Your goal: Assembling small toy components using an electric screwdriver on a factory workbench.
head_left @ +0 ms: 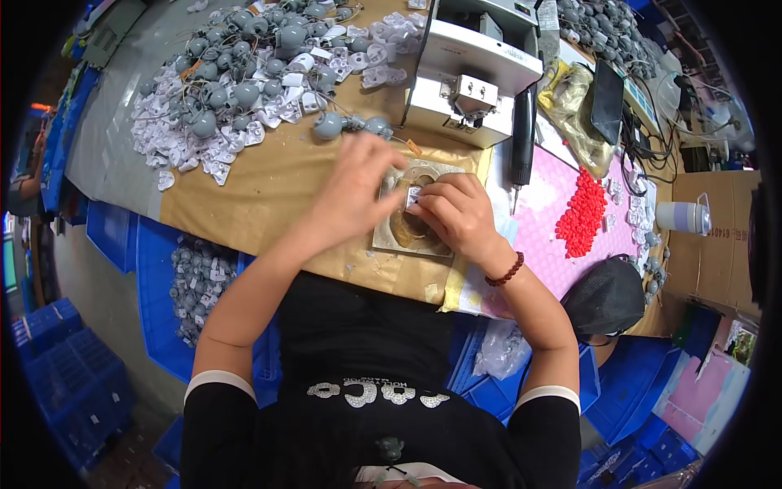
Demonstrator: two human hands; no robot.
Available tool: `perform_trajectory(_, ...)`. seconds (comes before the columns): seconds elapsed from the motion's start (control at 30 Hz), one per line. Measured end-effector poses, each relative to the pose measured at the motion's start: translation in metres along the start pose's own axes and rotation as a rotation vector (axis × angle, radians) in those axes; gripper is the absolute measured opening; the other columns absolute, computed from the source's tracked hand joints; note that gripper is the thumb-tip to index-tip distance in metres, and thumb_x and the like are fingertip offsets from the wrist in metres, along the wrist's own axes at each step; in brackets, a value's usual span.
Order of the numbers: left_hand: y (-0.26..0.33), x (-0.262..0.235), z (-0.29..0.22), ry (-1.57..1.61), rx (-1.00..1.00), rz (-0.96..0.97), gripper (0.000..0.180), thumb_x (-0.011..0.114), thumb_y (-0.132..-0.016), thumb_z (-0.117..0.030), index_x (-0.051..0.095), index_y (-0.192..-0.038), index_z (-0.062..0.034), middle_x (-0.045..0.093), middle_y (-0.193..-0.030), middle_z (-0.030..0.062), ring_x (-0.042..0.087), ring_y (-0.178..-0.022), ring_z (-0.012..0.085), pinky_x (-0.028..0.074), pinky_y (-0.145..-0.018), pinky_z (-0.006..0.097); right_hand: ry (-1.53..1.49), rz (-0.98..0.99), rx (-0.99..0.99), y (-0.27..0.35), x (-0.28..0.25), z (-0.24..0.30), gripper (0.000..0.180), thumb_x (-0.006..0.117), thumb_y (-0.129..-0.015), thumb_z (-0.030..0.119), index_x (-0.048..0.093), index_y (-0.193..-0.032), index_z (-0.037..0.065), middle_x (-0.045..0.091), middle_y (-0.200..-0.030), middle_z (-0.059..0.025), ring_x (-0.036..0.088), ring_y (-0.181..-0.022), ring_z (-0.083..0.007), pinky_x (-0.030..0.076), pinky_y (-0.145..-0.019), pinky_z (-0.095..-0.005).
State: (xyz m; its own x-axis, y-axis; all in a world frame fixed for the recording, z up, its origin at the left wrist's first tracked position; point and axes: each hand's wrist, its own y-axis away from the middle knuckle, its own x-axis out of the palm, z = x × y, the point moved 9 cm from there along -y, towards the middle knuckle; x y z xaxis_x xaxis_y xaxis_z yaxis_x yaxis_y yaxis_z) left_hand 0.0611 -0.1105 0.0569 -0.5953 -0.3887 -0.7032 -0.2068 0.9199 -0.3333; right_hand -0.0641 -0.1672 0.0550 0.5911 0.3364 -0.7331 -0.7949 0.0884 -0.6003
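Both hands meet over a square beige fixture block (391,238) on the brown paper-covered bench (269,183); block has a round brownish recess in its middle, worn edges, sits just in front of the white benchtop machine (464,77); left hand (358,183) fingers curled down onto the block's upper left, grip hidden by the knuckles, cannot tell what it pinches; right hand (456,213) fingertips pressed together on a small white plastic piece (414,196) at the block's top centre; piece is tiny, pale, squarish, detail too small to read; pile of grey round parts (244,73) with white pieces well behind; red bits (582,216) on pink mat (538,244) to the right.
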Motion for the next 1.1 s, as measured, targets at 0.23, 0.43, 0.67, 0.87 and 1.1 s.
perform_trajectory(0.23, -0.027, -0.005, 0.026, -0.180, 0.078, -0.132, 0.016, 0.072, -0.084, -0.008, 0.069, -0.100, -0.0071, 0.060, -0.104, 0.0082, 0.050, -0.104, 0.0307, 0.042, -0.094, 0.040, 0.060, 0.076, 0.041, 0.001, 0.003, 0.008, 0.019, 0.080, -0.074, 0.013, 0.066, -0.086, 0.008, 0.065, -0.098, -0.0052, 0.060, -0.096, -0.0247, 0.048, -0.078, -0.0379)
perform_trajectory(0.43, -0.027, -0.043, 0.012, -0.004, 0.141, -0.222, 0.009, 0.069, -0.087, -0.009, 0.069, -0.096, -0.0058, 0.063, -0.089, 0.0116, 0.057, -0.089, 0.0304, 0.048, -0.084, 0.041, -0.132, 0.031, 0.207, 0.007, -0.001, -0.008, 0.041, 0.083, -0.075, 0.013, 0.063, -0.109, 0.004, 0.065, -0.106, -0.0105, 0.060, -0.099, -0.0309, 0.049, -0.084, -0.0418)
perform_trajectory(0.67, -0.021, -0.059, -0.065, -0.149, 0.144, -0.145, 0.008, 0.065, -0.089, -0.012, 0.068, -0.095, -0.0066, 0.062, -0.080, 0.0081, 0.060, -0.079, 0.0292, 0.050, -0.070, 0.041, -0.506, -0.221, 0.315, -0.039, -0.051, 0.007, 0.046, 0.080, -0.082, 0.009, 0.057, -0.121, 0.000, 0.065, -0.110, -0.0148, 0.064, -0.099, -0.0249, 0.052, -0.086, -0.0366)
perform_trajectory(0.87, 0.013, -0.012, -0.030, 0.613, -0.482, 0.223, 0.017, 0.067, -0.090, -0.009, 0.064, -0.105, -0.0006, 0.065, -0.084, 0.0112, 0.063, -0.075, 0.0310, 0.051, -0.070, 0.035, -0.723, -0.009, 0.714, -0.014, -0.036, -0.003, 0.019, 0.069, -0.089, -0.002, 0.068, -0.108, 0.000, 0.069, -0.091, -0.0084, 0.067, -0.074, -0.0171, 0.053, -0.067, -0.0255)
perform_trajectory(1.1, 0.051, 0.010, -0.033, 0.244, -0.127, 0.139, 0.022, 0.072, -0.083, -0.008, 0.065, -0.104, -0.0043, 0.060, -0.103, 0.0125, 0.059, -0.102, 0.0310, 0.048, -0.088, 0.039, -0.051, 0.146, 0.258, -0.001, -0.018, 0.007, 0.020, 0.072, -0.077, 0.003, 0.072, -0.097, 0.007, 0.067, -0.094, -0.0085, 0.067, -0.075, -0.0260, 0.055, -0.062, -0.0345)
